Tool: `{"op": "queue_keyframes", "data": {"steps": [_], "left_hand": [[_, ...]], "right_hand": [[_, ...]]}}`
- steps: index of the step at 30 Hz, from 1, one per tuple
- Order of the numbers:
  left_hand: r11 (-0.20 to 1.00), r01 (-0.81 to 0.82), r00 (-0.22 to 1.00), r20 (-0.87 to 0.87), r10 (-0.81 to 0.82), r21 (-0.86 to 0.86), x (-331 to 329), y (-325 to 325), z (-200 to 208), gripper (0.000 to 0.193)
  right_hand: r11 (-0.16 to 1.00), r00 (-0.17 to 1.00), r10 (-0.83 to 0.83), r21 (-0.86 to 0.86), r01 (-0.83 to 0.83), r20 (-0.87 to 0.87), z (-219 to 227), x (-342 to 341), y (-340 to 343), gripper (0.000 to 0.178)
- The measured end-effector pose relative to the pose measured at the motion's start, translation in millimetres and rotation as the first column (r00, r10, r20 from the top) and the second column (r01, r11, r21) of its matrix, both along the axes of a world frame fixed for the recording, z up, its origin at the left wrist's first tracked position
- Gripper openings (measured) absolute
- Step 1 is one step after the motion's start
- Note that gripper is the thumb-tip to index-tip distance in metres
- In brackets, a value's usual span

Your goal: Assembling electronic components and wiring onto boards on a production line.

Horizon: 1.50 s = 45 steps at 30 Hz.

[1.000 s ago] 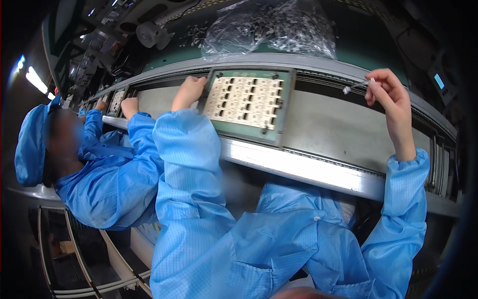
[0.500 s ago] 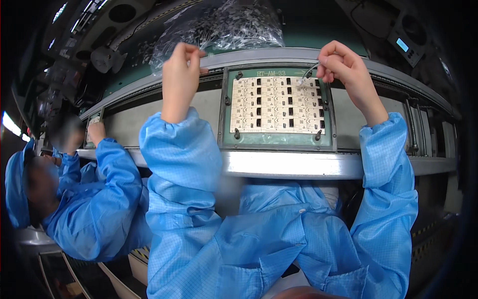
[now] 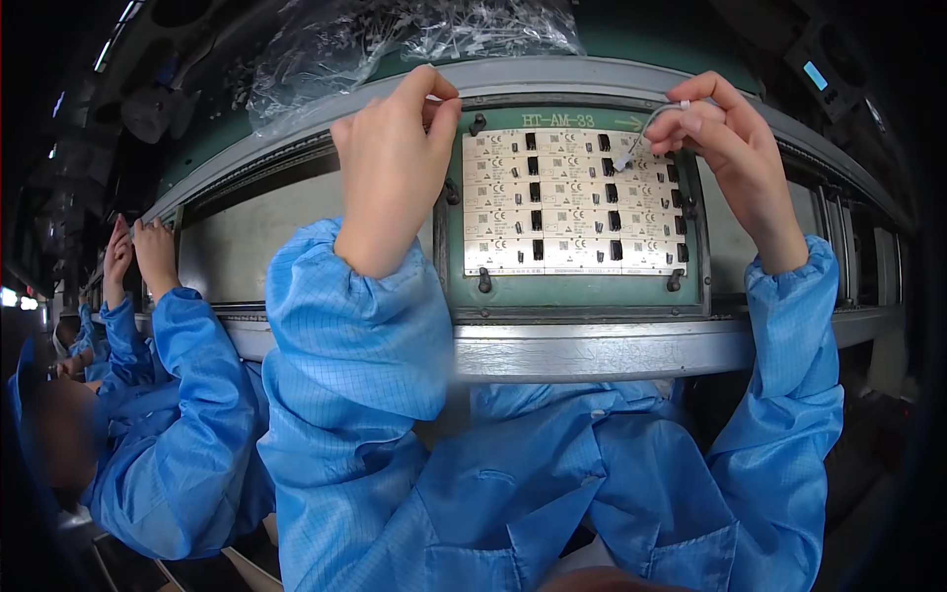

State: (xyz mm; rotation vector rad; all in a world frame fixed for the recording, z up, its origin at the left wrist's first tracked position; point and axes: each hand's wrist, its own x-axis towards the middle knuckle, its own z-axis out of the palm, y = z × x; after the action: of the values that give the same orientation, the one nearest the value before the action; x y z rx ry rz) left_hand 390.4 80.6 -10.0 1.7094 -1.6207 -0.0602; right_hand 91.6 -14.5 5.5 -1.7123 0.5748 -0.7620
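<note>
A green fixture board [image 3: 582, 296] in a dark frame carries a panel of pale printed circuit boards [image 3: 576, 226], in rows with black parts on them. My right hand [image 3: 735, 148] pinches a thin wire lead [image 3: 647, 129] over the panel's upper right. One white connector [image 3: 621, 161] dangles from it above the boards; another white end [image 3: 685, 105] shows at my fingers. My left hand [image 3: 395, 163] is beside the fixture's upper left corner, its thumb and fingers closed together. Whatever those fingers may hold is hidden.
The fixture sits on a conveyor between metal rails [image 3: 612, 350]. Beyond the far rail, a clear plastic bag [image 3: 335, 54] holds many wire leads. At the left, a co-worker in a blue sleeve [image 3: 202, 345] has both hands at the line. A device with a lit display [image 3: 815, 75] stands far right.
The view has shifted, so the fixture looks nearer. My left hand has moved closer to its upper left corner. My right hand still grips the lead, whose connector now hangs over the boards.
</note>
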Motion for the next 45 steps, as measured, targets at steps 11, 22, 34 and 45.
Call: {"op": "queue_keyframes", "data": {"steps": [11, 22, 34, 45], "left_hand": [[0.998, 0.044, 0.989, 0.143, -0.038, -0.038, -11, 4, -9, 0.007], [0.964, 0.128, 0.985, 0.141, -0.097, -0.234, 9, -6, 8, 0.006], [0.994, 0.025, 0.99, 0.137, -0.04, 0.109, 6, 18, -13, 0.007], [0.997, 0.04, 0.947, 0.314, -0.06, 0.071, 7, 15, -11, 0.006]], "right_hand": [[0.96, 1.0, 0.011, -0.279, -0.005, 0.018, 11, 26, 7, 0.016], [0.914, 0.985, -0.063, -0.405, -0.008, -0.163, -9, 77, 8, 0.017], [0.932, 0.987, -0.073, -0.362, 0.017, -0.141, -16, 59, 24, 0.011], [0.928, 0.993, -0.083, -0.368, 0.047, -0.082, -26, 58, 15, 0.012]]}}
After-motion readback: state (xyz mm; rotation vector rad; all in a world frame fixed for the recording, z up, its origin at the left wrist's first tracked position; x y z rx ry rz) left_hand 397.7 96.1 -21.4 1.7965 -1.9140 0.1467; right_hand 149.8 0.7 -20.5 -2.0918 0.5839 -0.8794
